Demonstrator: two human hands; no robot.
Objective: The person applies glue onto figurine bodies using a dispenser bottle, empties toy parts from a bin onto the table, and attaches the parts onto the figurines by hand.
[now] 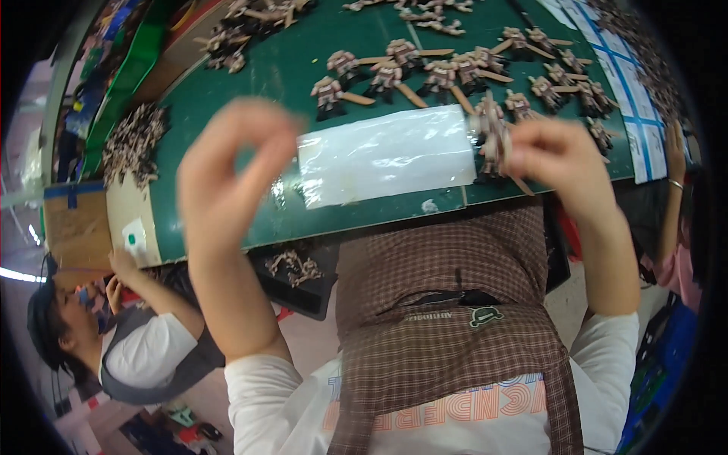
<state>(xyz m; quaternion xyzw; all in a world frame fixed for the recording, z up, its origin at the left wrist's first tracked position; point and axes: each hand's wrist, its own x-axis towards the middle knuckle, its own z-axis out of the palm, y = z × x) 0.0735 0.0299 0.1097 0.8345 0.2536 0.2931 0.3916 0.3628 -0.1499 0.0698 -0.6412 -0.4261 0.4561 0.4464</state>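
Note:
My right hand [560, 158] pinches a small toy figure [494, 136] with pale, brown and dark parts, held beyond the right end of a white sheet under shiny clear plastic [387, 159]. Near the left end of that sheet, my left hand [235, 163] is raised and blurred. Its thumb and fingers curl together at the tips, and whatever they hold, if anything, cannot be made out. Similar figures, several with long tan blade-like pieces [414, 95], lie in loose rows on the green tabletop [250, 91] past the sheet.
Heaps of small parts lie at the left [135, 144] and far left. A cardboard box [76, 227] stands by the table's left end. A dark tray [303, 292] with parts sits below the near edge. A co-worker [148, 345] works at left; another person's arm [673, 182] shows at right.

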